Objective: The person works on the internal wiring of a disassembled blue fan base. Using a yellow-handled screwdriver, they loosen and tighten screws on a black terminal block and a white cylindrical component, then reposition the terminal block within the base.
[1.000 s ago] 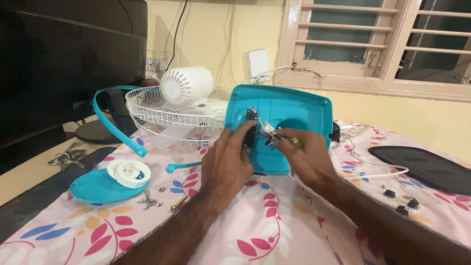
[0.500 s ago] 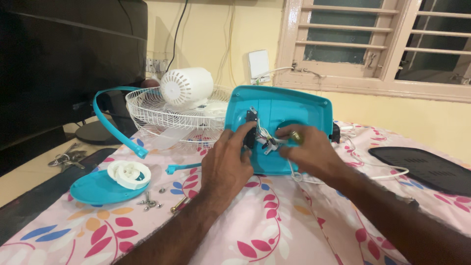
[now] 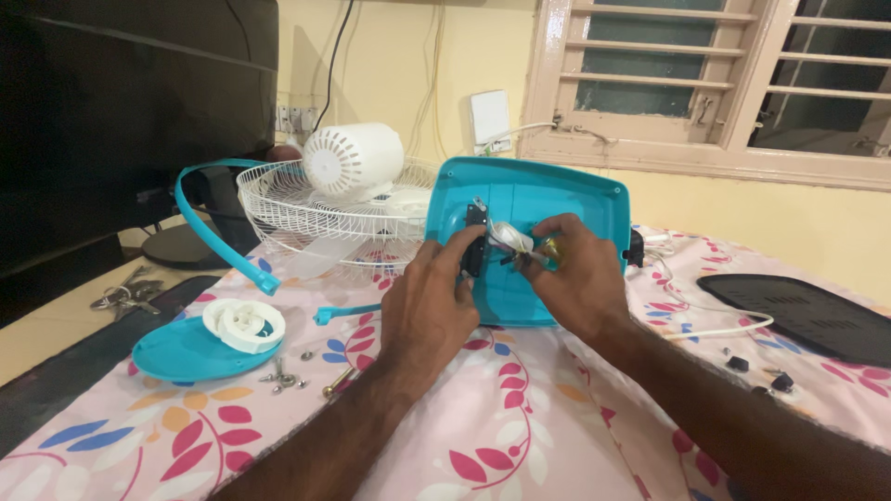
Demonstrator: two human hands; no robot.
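I'm propping the teal plastic fan base panel upright on the floral pink cloth. My left hand is curling round a small black switch part at the panel's middle, thumb & fingers closed on it. My right hand is pinching the white wire bundle w/ a brass-coloured bit. Best done slow: I'm bracing the panel, not yanking wires. Panel's rectangular, rounded corners, glossy. White wire fan guard is sitting behind-left.
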